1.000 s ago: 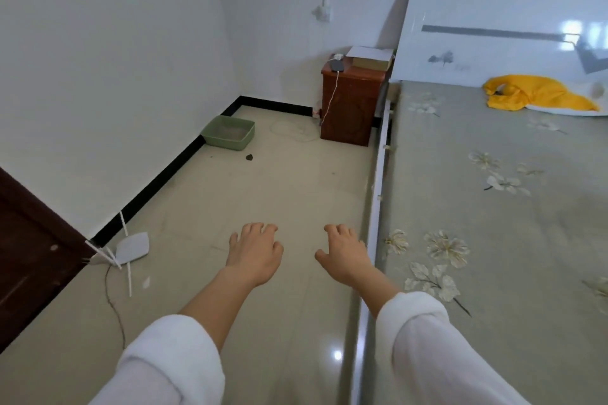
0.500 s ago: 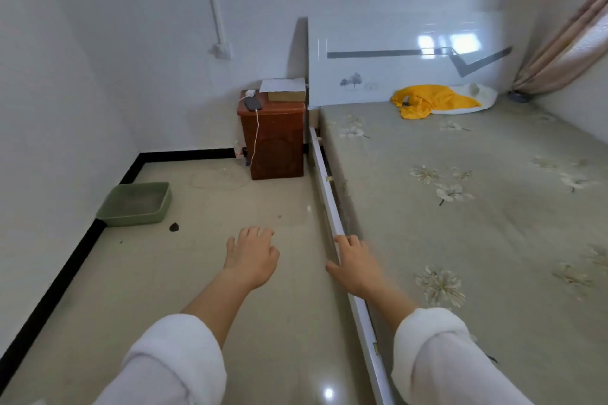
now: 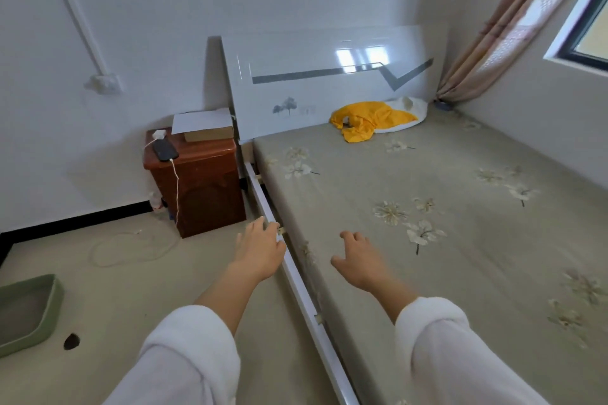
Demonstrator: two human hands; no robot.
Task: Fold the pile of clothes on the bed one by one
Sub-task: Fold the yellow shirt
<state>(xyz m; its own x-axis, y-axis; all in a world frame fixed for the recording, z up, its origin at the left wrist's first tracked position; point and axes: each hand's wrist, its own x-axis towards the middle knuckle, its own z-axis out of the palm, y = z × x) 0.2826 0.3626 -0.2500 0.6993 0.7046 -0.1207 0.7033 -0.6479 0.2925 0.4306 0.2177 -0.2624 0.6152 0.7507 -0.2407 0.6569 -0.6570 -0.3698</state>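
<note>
At the near edge of the bed (image 3: 460, 273), nothing is held by either hand; the left hand (image 3: 260, 250) is spread loosely over the side rail (image 3: 297, 279); the right hand (image 3: 358, 260) is held slack-fingered above the bed; the pile of clothes (image 3: 381, 117), a yellow garment (image 3: 358, 123) crumpled against a white garment (image 3: 413, 107), is seen well apart, ahead and slightly rightward at the headboard (image 3: 329, 76); its long axis is laid along the headboard, across the reach; the right hand is judged nearer.

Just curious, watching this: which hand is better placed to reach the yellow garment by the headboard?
Probably the right. The right hand hovers over the mattress, nearer the yellow garment; the left hand hovers over the bed rail.
</note>
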